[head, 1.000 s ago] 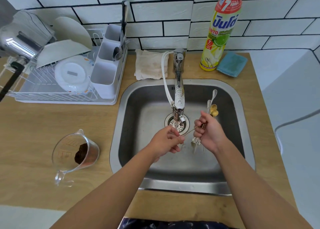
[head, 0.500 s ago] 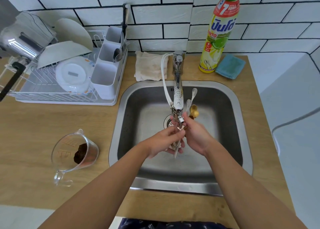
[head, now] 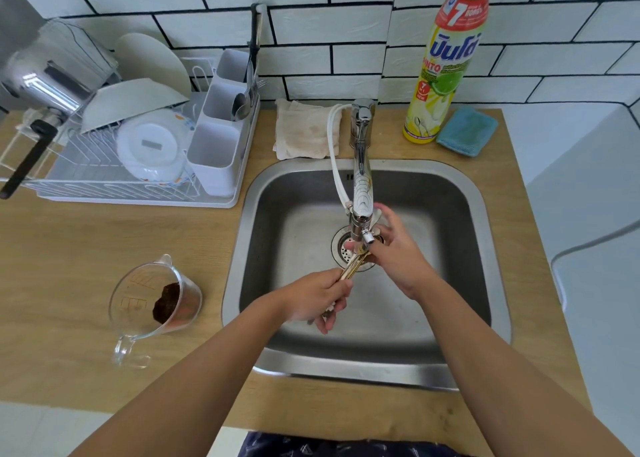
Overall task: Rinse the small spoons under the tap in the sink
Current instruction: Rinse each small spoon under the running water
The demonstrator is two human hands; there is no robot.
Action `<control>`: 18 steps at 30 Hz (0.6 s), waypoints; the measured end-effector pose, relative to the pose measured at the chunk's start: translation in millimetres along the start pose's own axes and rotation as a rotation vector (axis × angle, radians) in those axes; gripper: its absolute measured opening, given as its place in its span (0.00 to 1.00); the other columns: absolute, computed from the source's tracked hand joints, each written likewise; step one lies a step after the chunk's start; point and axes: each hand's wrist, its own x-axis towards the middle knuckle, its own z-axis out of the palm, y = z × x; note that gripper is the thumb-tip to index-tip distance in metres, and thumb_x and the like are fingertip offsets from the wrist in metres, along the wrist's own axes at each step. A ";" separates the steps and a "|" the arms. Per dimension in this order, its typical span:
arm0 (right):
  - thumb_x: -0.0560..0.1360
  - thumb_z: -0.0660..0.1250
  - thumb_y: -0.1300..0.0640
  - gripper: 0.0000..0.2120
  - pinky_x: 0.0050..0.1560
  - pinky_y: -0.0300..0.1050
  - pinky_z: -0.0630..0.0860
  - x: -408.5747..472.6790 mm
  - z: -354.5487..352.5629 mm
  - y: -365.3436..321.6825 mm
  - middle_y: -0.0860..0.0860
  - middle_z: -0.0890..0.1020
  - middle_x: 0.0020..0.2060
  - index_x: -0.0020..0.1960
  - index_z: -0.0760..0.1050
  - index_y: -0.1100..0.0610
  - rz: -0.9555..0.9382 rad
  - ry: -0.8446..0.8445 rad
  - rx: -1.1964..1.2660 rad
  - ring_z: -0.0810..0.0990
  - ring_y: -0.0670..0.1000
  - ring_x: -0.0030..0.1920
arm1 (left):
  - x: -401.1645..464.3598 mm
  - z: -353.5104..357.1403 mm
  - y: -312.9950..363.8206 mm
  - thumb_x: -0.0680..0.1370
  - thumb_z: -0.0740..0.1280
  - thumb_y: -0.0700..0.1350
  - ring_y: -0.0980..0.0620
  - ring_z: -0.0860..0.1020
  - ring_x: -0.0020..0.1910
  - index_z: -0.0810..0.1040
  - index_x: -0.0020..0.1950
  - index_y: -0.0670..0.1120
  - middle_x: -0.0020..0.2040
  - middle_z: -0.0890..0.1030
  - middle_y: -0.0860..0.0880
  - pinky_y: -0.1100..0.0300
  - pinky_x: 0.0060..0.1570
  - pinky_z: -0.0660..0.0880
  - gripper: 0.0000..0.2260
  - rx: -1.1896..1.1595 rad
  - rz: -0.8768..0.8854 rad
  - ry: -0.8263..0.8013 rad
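Note:
A bundle of small gold and silver spoons (head: 354, 265) lies slanted over the drain (head: 341, 249) of the steel sink (head: 346, 370). My left hand (head: 317, 299) grips the handles at the lower end. The bowl ends sit right under the spout of the chrome tap (head: 362, 186), where the fingers of my right hand (head: 398, 256) close around them, with one finger raised beside the spout. The bowls are mostly hidden by the tap and my fingers. I cannot make out a water stream.
A white hose (head: 334, 166) runs along the tap. Behind the sink lie a cloth (head: 301, 129), a dish soap bottle (head: 443, 62) and a blue sponge (head: 465, 131). A dish rack (head: 138, 166) stands at the left. A glass measuring cup (head: 156, 304) sits left of the sink.
The spoons passed from my right hand's grip to my left hand, which now holds the handles. Both hands moved left and up, bringing the bowls under the spout.

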 end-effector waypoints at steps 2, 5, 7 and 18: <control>0.84 0.63 0.64 0.17 0.57 0.61 0.83 -1.4 8.1 2.3 0.55 0.86 0.56 0.70 0.69 0.54 -0.005 -0.002 0.001 0.88 0.58 0.54 | -2.2 0.6 2.7 0.86 0.54 0.51 0.49 0.75 0.29 0.69 0.50 0.45 0.39 0.75 0.45 0.51 0.38 0.75 0.12 -0.004 0.015 0.050; 0.85 0.60 0.64 0.10 0.62 0.64 0.80 -1.3 13.3 6.2 0.52 0.88 0.52 0.64 0.74 0.60 0.002 0.013 0.085 0.87 0.57 0.56 | -2.7 2.4 4.7 0.86 0.55 0.51 0.52 0.69 0.27 0.70 0.49 0.45 0.37 0.73 0.46 0.59 0.30 0.71 0.12 -0.038 0.020 0.131; 0.85 0.61 0.64 0.12 0.62 0.60 0.80 -0.3 9.8 8.4 0.54 0.87 0.55 0.68 0.73 0.60 0.027 -0.008 0.203 0.86 0.58 0.58 | -3.0 4.3 2.5 0.86 0.55 0.50 0.52 0.67 0.28 0.70 0.49 0.44 0.36 0.72 0.45 0.60 0.27 0.67 0.12 -0.075 0.017 0.171; 0.79 0.71 0.63 0.02 0.35 0.40 0.82 -4.9 1.5 15.7 0.55 0.89 0.40 0.49 0.82 0.61 0.048 0.134 0.144 0.88 0.50 0.38 | -8.5 8.9 -9.4 0.85 0.56 0.55 0.41 0.85 0.38 0.70 0.53 0.44 0.40 0.83 0.44 0.60 0.25 0.75 0.15 -0.289 0.004 0.060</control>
